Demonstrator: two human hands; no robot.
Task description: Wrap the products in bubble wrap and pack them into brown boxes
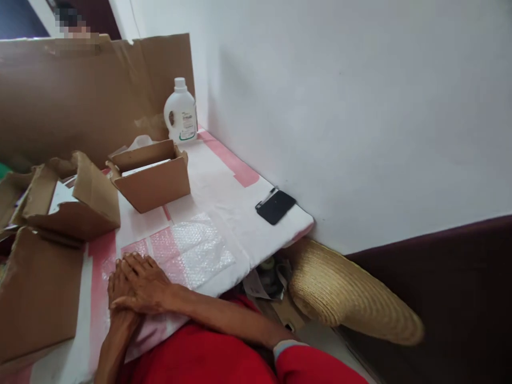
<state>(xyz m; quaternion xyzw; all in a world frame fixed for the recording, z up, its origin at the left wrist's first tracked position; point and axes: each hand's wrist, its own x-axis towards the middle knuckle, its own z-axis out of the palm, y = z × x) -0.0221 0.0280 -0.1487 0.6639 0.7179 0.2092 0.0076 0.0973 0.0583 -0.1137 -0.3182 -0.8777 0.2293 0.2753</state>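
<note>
Left of the bubble wrap (198, 248), a plain cardboard panel (44, 293) stands near an open carton (98, 202) with ragged flaps and flat white pieces (62, 197) inside. On the wrap's left part rests the left hand (115, 288), largely covered, so I cannot tell how its fingers are set; the right hand (146, 285) lies flat over it, fingers extended side by side, pinching nothing. The wrap itself is clear, blistered plastic, spread flat with nothing visibly enclosed; handling seems idle, and what is finished or left cannot be judged. Just beyond the wrap sits a smaller open box (154, 186), and farther beyond, a smooth white handled bottle (182, 117). Right of the wrap are a thin black rectangular item (277, 207) and, farther right, a curved, ribbed, straw-like woven piece (344, 293).
</note>
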